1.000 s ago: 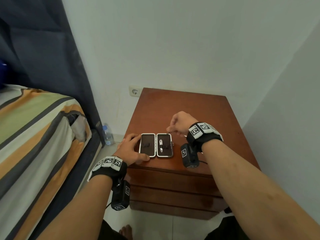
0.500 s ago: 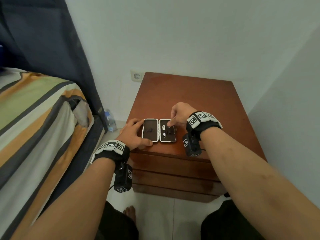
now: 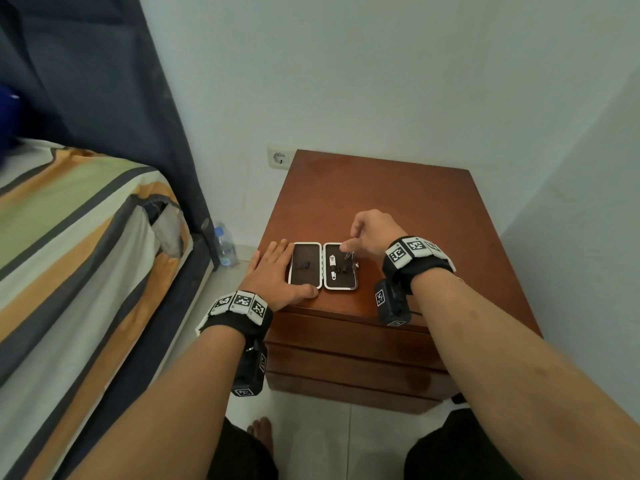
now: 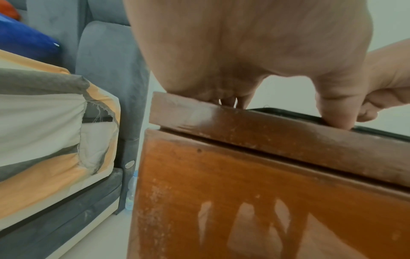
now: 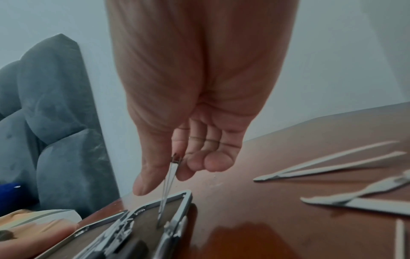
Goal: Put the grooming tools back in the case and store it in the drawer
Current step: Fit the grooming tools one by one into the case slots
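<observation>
An open grooming case [image 3: 322,268] with a silver rim and dark lining lies near the front edge of the brown nightstand [image 3: 381,188]. A nail clipper [image 3: 332,266] sits in its right half. My left hand [image 3: 277,271] lies flat against the case's left side, fingers straight, thumb [image 4: 332,113] along the front edge. My right hand [image 3: 348,247] pinches thin metal tweezers [image 5: 169,184] between thumb and forefinger. Their tip points down into the right half of the case [image 5: 142,220]. Several loose metal tools [image 5: 328,164] lie on the wood to the right of that hand.
The nightstand's drawer fronts [image 3: 346,341] below the top are closed. A bed with a striped cover [image 3: 69,237] stands on the left, with a water bottle [image 3: 223,247] on the floor between. White walls close in behind and on the right. My knees and a foot are below.
My right hand went from behind the case down into its right half, and now holds the tweezers slightly higher over that half. My left hand stayed against the case.
</observation>
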